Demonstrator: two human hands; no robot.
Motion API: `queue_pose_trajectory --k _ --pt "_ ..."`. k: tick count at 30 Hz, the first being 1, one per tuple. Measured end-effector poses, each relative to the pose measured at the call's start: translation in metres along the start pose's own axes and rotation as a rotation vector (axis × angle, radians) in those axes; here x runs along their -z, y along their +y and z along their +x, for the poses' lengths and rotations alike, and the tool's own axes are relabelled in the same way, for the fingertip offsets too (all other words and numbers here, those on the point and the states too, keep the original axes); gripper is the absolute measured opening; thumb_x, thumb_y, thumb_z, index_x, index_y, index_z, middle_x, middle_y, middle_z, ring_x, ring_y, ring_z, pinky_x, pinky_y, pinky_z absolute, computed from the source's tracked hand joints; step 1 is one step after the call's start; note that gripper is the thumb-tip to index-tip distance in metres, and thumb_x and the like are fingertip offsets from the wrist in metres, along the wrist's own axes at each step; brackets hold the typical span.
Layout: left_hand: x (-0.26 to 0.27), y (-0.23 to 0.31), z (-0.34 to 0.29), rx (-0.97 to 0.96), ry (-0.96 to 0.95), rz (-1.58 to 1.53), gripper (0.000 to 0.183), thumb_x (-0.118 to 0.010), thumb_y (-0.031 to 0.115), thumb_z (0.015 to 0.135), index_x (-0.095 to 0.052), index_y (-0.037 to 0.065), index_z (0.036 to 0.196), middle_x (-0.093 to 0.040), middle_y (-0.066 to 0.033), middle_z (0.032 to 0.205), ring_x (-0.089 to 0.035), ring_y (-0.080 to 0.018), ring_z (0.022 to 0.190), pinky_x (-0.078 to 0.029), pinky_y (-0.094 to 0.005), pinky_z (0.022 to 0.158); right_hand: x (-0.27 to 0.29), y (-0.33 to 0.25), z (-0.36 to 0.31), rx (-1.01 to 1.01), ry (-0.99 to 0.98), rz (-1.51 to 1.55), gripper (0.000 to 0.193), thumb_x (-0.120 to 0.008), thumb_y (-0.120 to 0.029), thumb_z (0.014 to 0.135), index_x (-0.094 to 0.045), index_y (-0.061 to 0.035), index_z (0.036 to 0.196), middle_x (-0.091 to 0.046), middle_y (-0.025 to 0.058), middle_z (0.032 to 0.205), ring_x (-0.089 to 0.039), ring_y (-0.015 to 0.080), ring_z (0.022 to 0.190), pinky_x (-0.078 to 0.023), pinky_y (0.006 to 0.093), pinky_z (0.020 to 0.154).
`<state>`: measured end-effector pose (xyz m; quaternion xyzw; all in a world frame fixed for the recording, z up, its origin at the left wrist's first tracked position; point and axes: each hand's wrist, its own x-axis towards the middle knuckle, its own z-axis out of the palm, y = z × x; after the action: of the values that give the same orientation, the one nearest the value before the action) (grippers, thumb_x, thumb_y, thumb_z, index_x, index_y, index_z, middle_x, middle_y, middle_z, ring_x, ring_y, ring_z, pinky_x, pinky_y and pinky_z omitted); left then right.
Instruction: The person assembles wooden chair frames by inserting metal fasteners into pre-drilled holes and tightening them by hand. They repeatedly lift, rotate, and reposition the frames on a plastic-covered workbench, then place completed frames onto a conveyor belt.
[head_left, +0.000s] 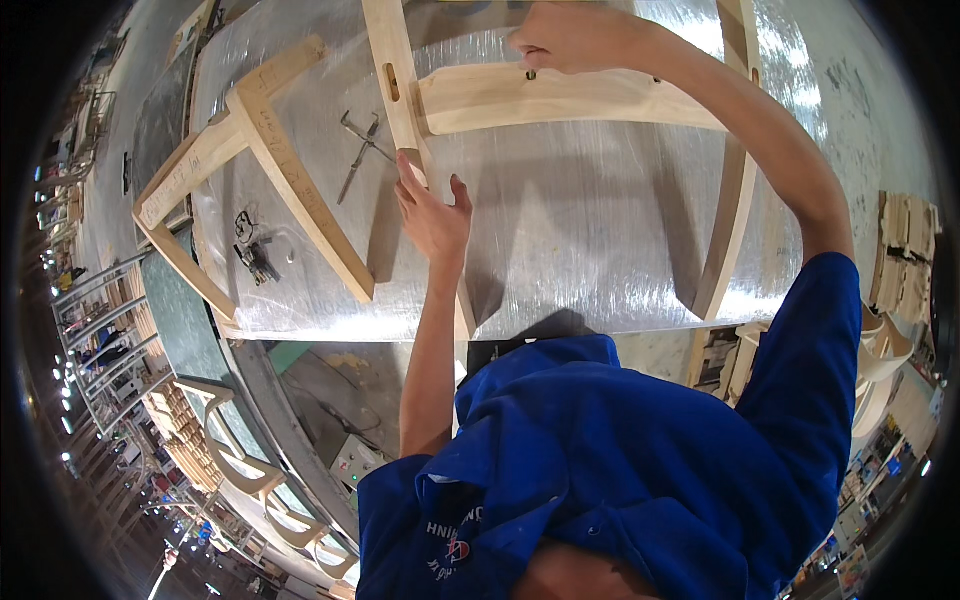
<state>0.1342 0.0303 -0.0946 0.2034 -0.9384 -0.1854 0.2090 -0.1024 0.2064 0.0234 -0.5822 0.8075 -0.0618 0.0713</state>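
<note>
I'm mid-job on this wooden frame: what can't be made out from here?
All in the head view:
- Right hand: its curled fingers hide whether it holds anything.
- Dark spot on the crosspiece: too small to tell peg from hole.
- Left upright: far end cut off by the upper edge.
- Black items: too small to identify.

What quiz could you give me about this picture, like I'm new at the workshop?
1. Which is nearer the thin metal tool: the left hand or the right hand?

2. True or false: the right hand is by the wooden crosspiece.

3. Where is the angled wooden frame?
a) left of the left hand
b) between the hands
c) right of the right hand

Key: 1. the left hand; 2. true; 3. a
</note>
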Motion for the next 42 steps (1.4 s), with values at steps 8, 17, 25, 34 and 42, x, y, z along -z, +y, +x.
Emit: queue_pose_trajectory --k 8,17,25,34,42 --pt "0.000 -0.001 0.000 -0.007 0.006 0.008 0.083 -0.067 0.018 0.074 -0.022 0.005 0.142 -0.051 -0.0182 0.097 -0.054 -0.0363 0.087 -0.048 -0.0437 0.068 -0.002 -0.009 -0.006 -0.022 0.313 -0.216 0.030 -0.057 -0.029 0.081 -0.066 -0.0009 0.076 -0.063 0.0231 0.072 -0.063 0.0370 0.067 -0.051 0.0469 0.071" --pt "0.000 0.001 0.002 0.041 -0.023 -0.021 0.082 -0.067 0.018 0.074 -0.022 0.005 0.142 -0.051 -0.0190 0.103 -0.054 -0.0372 0.091 -0.048 -0.0449 0.071 -0.012 -0.005 0.004 -0.012 -0.096 -0.260 0.023 -0.054 -0.024 0.084 -0.067 -0.0044 0.084 -0.065 0.0174 0.079 -0.065 0.0343 0.076 -0.052 0.0452 0.066" --pt "0.002 -0.006 0.001 0.085 -0.064 -0.022 0.082 -0.067 0.018 0.074 -0.022 0.007 0.142 -0.051 -0.0202 0.108 -0.054 -0.0369 0.097 -0.049 -0.0448 0.073 0.005 -0.013 -0.002 -0.123 0.026 0.087 0.048 -0.048 -0.044 0.092 -0.062 -0.0008 0.079 -0.062 0.0134 0.079 -0.062 0.0289 0.076 -0.048 0.0403 0.070" --pt "0.003 -0.004 0.000 0.090 -0.068 -0.046 0.082 -0.066 0.017 0.074 -0.022 0.007 0.142 -0.051 -0.0201 0.109 -0.054 -0.0371 0.097 -0.049 -0.0451 0.075 0.003 -0.024 0.003 -0.337 0.039 0.004 0.044 -0.054 -0.041 0.090 -0.057 0.0010 0.076 -0.057 0.0150 0.072 -0.058 0.0307 0.074 -0.046 0.0417 0.070" --pt "0.003 -0.005 0.001 0.087 -0.051 -0.082 0.081 -0.065 0.015 0.074 -0.022 0.005 0.142 -0.050 -0.0202 0.107 -0.053 -0.0375 0.097 -0.048 -0.0451 0.076 0.002 -0.027 0.003 -0.287 -0.011 -0.066 0.041 -0.053 -0.039 0.090 -0.060 -0.0007 0.080 -0.058 0.0166 0.076 -0.057 0.0309 0.079 -0.047 0.0399 0.073"
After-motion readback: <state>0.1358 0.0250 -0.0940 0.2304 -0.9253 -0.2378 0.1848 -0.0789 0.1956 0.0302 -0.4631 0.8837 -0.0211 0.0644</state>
